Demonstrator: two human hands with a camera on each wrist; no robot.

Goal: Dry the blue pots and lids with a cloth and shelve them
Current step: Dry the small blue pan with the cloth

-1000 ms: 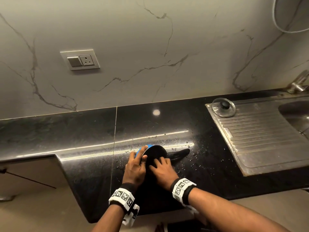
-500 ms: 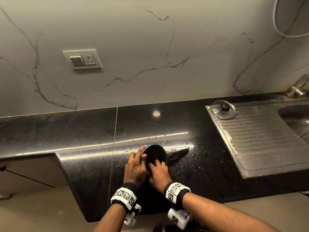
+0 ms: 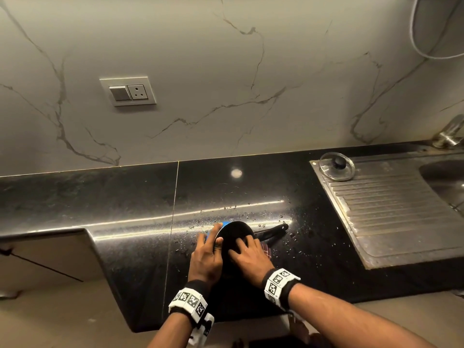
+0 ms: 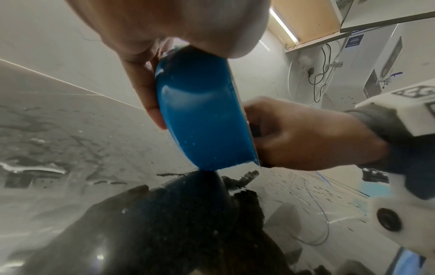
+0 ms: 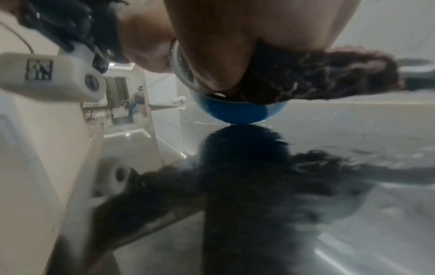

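The black surface [image 3: 130, 197], wet with droplets, carries the same things as a second ago. The blue pot [image 4: 202, 115] is still tipped on its side near the front edge, handle toward the sink. The left hand [image 3: 204, 257] keeps its grip on the rim; the right hand [image 3: 251, 257] has slid slightly, pressing the cloth [image 5: 317, 74] inside, its grip clenched on it. The glass lid [image 3: 337, 166] stays at the drainboard's far corner.
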